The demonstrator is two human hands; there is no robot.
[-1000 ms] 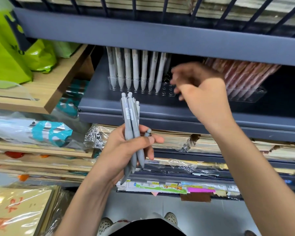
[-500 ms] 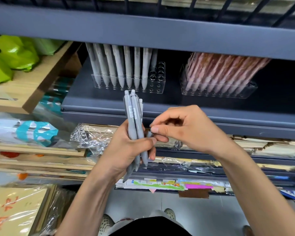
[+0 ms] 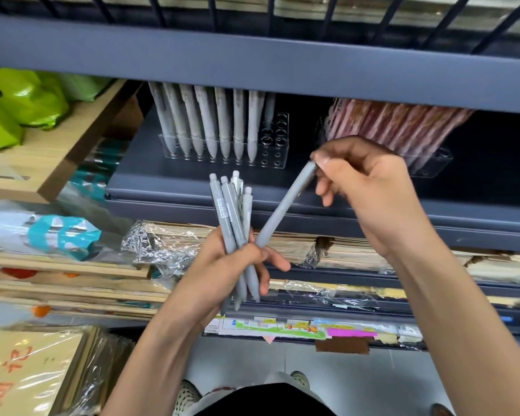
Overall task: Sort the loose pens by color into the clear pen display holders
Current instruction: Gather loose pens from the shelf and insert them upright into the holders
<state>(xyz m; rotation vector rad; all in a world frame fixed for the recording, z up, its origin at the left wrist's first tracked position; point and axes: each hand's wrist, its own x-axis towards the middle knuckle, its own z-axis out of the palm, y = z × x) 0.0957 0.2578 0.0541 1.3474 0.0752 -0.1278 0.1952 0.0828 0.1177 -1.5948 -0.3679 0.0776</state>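
A bundle of grey pens is gripped upright in the curled fingers of the left hand, probably so one can be picked off at a time. A single grey pen is pinched at its top end by the right hand, slanted with its lower tip against the left fist. The clear holder on the shelf above is mostly filled with grey ones, bare holes left only at its right end, so that's likely the target; pink pens are kept apart in a second holder further right, and clearance looks tight under the low upper shelf beam.
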